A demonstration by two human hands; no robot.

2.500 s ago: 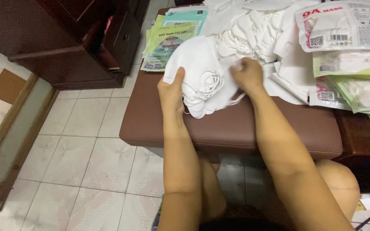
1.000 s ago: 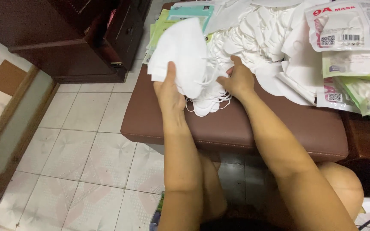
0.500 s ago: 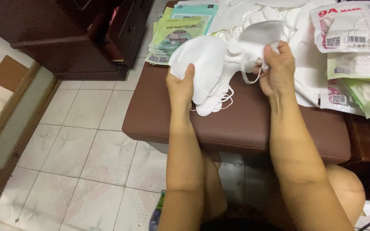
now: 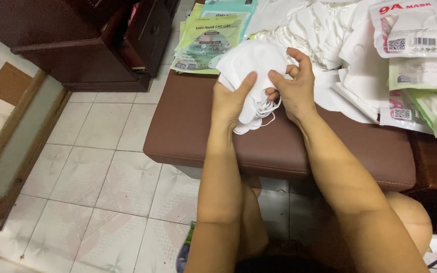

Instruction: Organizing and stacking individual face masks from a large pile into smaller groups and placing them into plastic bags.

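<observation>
Both my hands hold a small stack of white face masks [image 4: 251,63] just above a brown padded bench [image 4: 188,131]. My left hand [image 4: 231,96] grips the stack's left side, thumb pressed on top. My right hand [image 4: 292,83] clasps its right side, thumb next to the left one. Thin white ear loops dangle below the stack between my palms. Behind the stack a loose heap of white masks [image 4: 324,25] spreads across the bench.
Green and teal flat mask packets [image 4: 211,33] lie at the bench's far left. Clear bagged mask packs [image 4: 416,30] pile at the right. A dark wooden cabinet [image 4: 92,40] stands at upper left on the tiled floor [image 4: 92,167]. My knee [image 4: 405,217] shows lower right.
My right hand, which had lifted a mask out to the right, came back and pressed it onto the stack. Both hands now close on the stack together.
</observation>
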